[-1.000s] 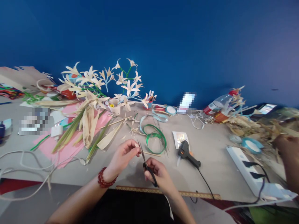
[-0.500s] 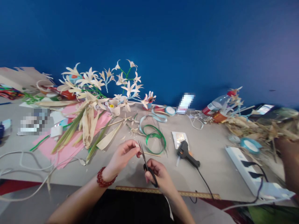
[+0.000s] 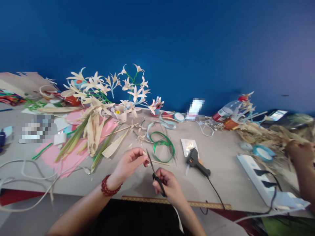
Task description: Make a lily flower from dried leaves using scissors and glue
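Scissors shifted slightly right, right fingers clamped around them; left fingers together, contents unclear.

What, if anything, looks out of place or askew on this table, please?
The plastic bottle near the blue wall looks tilted rather than upright, and the green ribbon lies unwound in loose loops.

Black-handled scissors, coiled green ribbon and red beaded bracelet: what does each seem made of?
Black-handled scissors: grey blades look like metal; dark handles, probably plastic. Coiled green ribbon: slight sheen suggests satin, or plastic. Red beaded bracelet: smooth rounded beads; glass, stone or plastic, unclear.
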Demonstrator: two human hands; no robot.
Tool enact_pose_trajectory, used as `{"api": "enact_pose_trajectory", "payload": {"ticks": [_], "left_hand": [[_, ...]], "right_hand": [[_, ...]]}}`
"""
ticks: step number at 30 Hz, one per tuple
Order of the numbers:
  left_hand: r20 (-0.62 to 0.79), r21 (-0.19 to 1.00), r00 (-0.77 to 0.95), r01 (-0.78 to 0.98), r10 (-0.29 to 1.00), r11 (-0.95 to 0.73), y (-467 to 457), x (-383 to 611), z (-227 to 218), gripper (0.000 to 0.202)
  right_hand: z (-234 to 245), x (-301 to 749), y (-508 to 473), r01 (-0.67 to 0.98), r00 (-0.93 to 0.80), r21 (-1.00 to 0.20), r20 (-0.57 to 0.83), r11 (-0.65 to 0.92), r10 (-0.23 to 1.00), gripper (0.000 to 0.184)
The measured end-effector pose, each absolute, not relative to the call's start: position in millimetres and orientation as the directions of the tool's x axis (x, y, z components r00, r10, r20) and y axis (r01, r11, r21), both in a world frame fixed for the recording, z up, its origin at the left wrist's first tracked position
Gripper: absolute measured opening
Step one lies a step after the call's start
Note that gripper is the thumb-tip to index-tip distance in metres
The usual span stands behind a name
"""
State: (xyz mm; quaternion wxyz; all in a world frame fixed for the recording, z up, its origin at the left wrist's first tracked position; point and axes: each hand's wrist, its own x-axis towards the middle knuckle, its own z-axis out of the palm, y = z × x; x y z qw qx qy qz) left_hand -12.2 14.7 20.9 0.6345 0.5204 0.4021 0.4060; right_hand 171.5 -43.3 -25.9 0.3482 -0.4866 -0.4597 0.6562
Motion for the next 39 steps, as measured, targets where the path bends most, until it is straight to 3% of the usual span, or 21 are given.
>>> {"api": "enact_pose_trajectory", "payload": {"ticks": [6, 15, 28, 39], "left_hand": [[-0.007, 0.999, 0.395, 0.04, 0.919, -0.01, 16, -18, 22, 0.024], [0.005, 0.98, 0.424, 0.179, 0.906, -0.089, 17, -22, 25, 0.027], [0.126, 0.942, 0.348, 0.251, 0.929, -0.222, 16, -15, 20, 0.018], [0.096, 0.958, 0.324, 0.228, 0.941, -0.176, 15, -13, 24, 0.02]], "right_hand": [[-24, 174, -41, 0.01, -0.32, -0.966, -0.248, -0.259, 0.914, 0.054], [-19, 183, -33, 0.142, -0.3, -0.984, -0.147, -0.109, 0.943, 0.048], [-24, 173, -34, 0.064, -0.339, -0.98, -0.201, -0.19, 0.919, 0.053], [-25, 170, -35, 0.06, -0.299, -0.974, -0.227, -0.219, 0.927, 0.052]]}}
